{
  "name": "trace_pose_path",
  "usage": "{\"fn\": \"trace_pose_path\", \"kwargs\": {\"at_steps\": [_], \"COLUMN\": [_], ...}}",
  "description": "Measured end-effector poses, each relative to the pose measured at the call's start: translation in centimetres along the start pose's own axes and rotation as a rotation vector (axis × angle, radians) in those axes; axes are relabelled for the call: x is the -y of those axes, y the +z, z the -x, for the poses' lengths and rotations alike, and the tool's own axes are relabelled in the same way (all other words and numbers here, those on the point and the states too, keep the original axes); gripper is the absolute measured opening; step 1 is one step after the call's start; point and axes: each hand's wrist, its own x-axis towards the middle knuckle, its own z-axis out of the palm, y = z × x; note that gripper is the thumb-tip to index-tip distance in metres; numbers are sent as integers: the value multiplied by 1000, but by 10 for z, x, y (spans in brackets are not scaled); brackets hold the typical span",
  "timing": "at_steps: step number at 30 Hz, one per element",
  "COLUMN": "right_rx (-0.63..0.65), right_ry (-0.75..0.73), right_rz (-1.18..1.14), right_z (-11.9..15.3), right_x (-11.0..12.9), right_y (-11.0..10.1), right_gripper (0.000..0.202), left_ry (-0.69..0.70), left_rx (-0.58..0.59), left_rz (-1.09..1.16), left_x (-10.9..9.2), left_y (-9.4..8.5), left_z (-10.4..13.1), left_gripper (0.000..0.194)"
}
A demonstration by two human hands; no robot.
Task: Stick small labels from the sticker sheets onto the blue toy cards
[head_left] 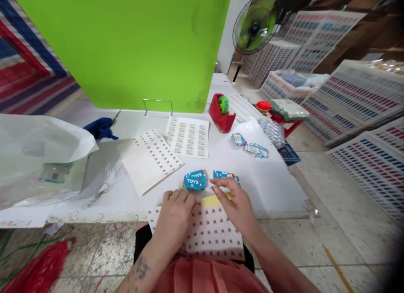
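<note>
Bright; edges stretched, seemingly blurred.

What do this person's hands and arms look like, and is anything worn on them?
The left hand and right hand wear no gloves. The left forearm bears dark, patchy markings, perhaps a tattoo; the right forearm shows none. No sleeves or cables are visible.

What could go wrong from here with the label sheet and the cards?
The label sheet hangs over the near edge of the table, so it might crease or slide if the left hand lifts off it.
The right hand partly covers the nearby TOYS cards in this view, so it could nudge them out of their pile.
</note>
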Motion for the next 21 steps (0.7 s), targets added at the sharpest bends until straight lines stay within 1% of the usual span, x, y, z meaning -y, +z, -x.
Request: {"fn": "trace_pose_path", "kwargs": {"at_steps": [1, 2, 4, 6, 7, 8, 10, 14, 21], "right_rx": [17, 55, 195, 351, 413, 458, 504, 533, 530], "right_ry": [1, -14, -81, -175, -217, -250, -282, -299, -315], "right_rz": [35, 79, 167, 239, 267, 289, 317, 353, 405], "right_z": [-9, -17, -35, -49, -55, -59, -65, -68, -70], "right_x": [0, 0, 0, 0, -1, -1, 0, 2, 0], "right_y": [-3, -5, -5, -2, 1, 4, 9, 16, 13], "right_gripper": [14, 24, 57, 89, 98, 103, 107, 106, 92], "left_ry": [35, 62, 93, 107, 108, 103, 82, 57, 72], "left_rx": [1, 0, 1, 28, 49, 70, 99, 89, 47], "left_rz": [13, 23, 31, 29, 31, 34, 33, 21, 37], "left_x": [-1, -1, -3, -3, -3, -3, -4, -4, -1], "left_y": [1, 1, 2, 1, 0, -2, -6, -9, -2], "left_z": [0, -1, -3, -4, -5, -5, -4, 0, 2], "left_gripper": [17, 16, 13, 11, 11, 12, 12, 11, 13]}}
